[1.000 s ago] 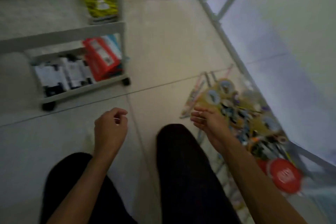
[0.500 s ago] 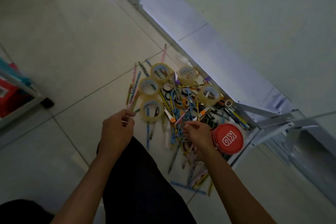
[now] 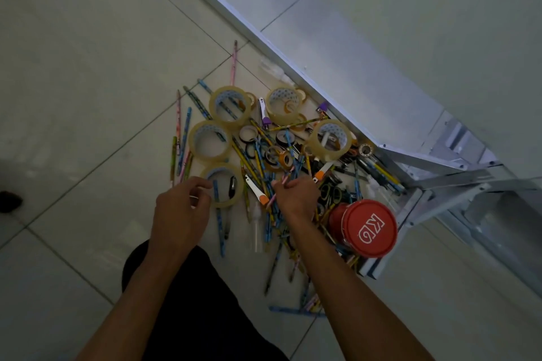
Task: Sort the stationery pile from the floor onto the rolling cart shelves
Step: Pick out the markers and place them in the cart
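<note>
- Here the stationery pile (image 3: 281, 161) lies on the tiled floor (image 3: 88, 67) against the far-right metal frame (image 3: 322, 79); no cart shows.
- Right hand (image 3: 296, 196) pinches a pink pencil (image 3: 283, 182) mid-pile.
- Left hand (image 3: 181, 211), fingers curled, hovers by the near tape roll (image 3: 224, 184); whether it holds anything, I cannot tell.
- Risk: pulling the crossed pencil could drag its neighbours and scatter them.

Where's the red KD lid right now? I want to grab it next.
The red KD lid sits at the lower right edge of the stationery pile in the head view, just right of the right hand, against the white metal frame.
</note>
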